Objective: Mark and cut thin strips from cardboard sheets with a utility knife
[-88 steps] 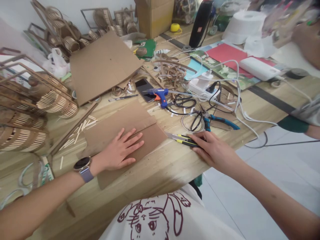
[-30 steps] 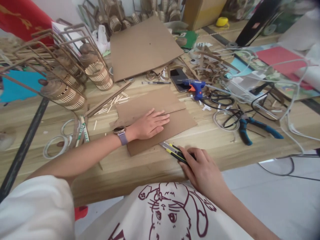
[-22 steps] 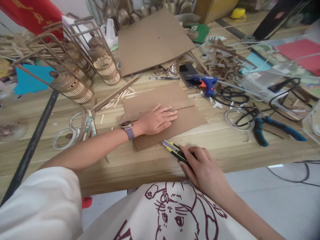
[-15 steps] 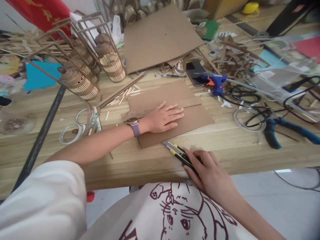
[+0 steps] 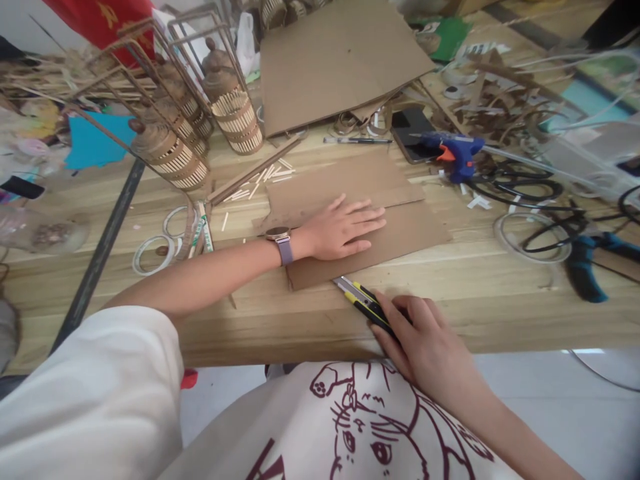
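Observation:
My left hand [image 5: 341, 229] lies flat with fingers spread on a piece of brown cardboard [image 5: 410, 230], pressing it against the wooden table [image 5: 280, 327]. Another brown cardboard piece [image 5: 345, 175] lies behind it, partly under the hand. In my right hand [image 5: 425, 337] is a yellow and black utility knife [image 5: 367, 301], its fingers wrapped round the handle. The knife's blade points up and to the left, with its tip at the near edge of the cardboard. Whether the blade touches the cardboard I cannot tell.
Behind lies a large cardboard sheet [image 5: 340, 67]. Bamboo lanterns [image 5: 170, 157] stand at the left, near tape rolls [image 5: 154, 255] and small sticks [image 5: 260, 179]. At the right are a blue glue gun [image 5: 463, 155], a phone [image 5: 413, 133], blue-handled pliers [image 5: 585, 270] and loose cables.
The whole view has shifted, so the table's things appear further right and slightly higher. Both hands keep nearly the same pose, with the knife tip still at the cardboard's near edge.

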A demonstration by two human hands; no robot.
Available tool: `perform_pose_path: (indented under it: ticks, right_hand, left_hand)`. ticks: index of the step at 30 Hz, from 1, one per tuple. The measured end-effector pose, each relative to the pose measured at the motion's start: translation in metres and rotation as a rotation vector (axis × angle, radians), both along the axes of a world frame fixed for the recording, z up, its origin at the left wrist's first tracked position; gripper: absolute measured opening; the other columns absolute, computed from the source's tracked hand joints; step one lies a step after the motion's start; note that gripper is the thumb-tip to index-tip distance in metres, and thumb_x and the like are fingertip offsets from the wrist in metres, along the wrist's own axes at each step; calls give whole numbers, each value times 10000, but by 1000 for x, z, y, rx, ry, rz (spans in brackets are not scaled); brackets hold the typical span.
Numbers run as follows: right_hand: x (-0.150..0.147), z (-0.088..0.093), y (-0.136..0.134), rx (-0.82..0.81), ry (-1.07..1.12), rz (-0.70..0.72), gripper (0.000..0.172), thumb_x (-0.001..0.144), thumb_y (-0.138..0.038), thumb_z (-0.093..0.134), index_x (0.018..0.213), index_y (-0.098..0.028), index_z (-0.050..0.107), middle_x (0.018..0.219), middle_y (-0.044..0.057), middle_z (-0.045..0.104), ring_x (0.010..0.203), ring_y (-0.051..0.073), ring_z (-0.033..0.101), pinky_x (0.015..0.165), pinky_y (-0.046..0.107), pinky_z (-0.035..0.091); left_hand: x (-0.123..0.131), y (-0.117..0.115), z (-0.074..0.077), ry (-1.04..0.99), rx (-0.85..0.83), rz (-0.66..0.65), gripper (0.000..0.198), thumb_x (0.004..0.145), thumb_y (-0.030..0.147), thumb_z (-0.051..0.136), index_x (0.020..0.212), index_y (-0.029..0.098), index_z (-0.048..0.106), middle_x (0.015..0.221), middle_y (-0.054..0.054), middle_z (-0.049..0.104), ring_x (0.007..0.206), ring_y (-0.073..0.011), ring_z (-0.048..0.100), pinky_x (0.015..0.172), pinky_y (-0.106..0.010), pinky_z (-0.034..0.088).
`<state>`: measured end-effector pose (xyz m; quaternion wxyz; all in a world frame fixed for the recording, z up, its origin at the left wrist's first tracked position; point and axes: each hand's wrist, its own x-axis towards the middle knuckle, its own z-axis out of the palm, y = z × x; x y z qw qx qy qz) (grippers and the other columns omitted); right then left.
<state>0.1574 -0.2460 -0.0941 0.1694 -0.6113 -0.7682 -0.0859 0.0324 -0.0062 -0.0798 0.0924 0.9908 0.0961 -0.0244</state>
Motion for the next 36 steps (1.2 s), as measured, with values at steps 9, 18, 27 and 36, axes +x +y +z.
perform_pose_path:
  ticks: [9, 18, 27, 36]
  right_hand:
    - [-3, 1, 3, 1, 2, 42, 401, 1021, -294, 408, 1249, -27, 602, 932, 117, 557, 851, 234, 542, 699, 349, 583]
    - [-6, 0, 3, -25, 22, 51, 394, 1013, -295, 418, 1290, -78, 595, 936, 116, 583, 850, 235, 565, 710, 370, 593]
    - [-8, 1, 3, -11, 19, 91, 376, 994, -273, 462, 1274, -67, 604, 947, 121, 576, 867, 234, 569, 714, 336, 578]
    - [-14, -4, 4, -25, 8, 85, 388, 1018, -297, 392, 1294, -102, 583, 943, 123, 582, 847, 238, 555, 689, 358, 573]
  left_hand:
    - [1, -3, 1, 22, 24, 24, 530, 1066, 386, 334, 1578, 249, 328, 1671, -31, 261, 1557, -252, 155, 1242, -584, 63]
    - [1, -4, -1, 13, 32, 40, 520, 1068, 362, 295, 1580, 276, 329, 1672, -19, 261, 1554, -249, 160, 1242, -578, 46]
    - [1, -2, 0, 20, 34, 54, 526, 1065, 342, 274, 1585, 283, 319, 1676, -8, 250, 1553, -258, 156, 1238, -587, 49]
    - [2, -7, 4, 66, 58, 63, 530, 1071, 334, 264, 1597, 280, 284, 1683, 8, 216, 1558, -258, 134, 1235, -604, 68]
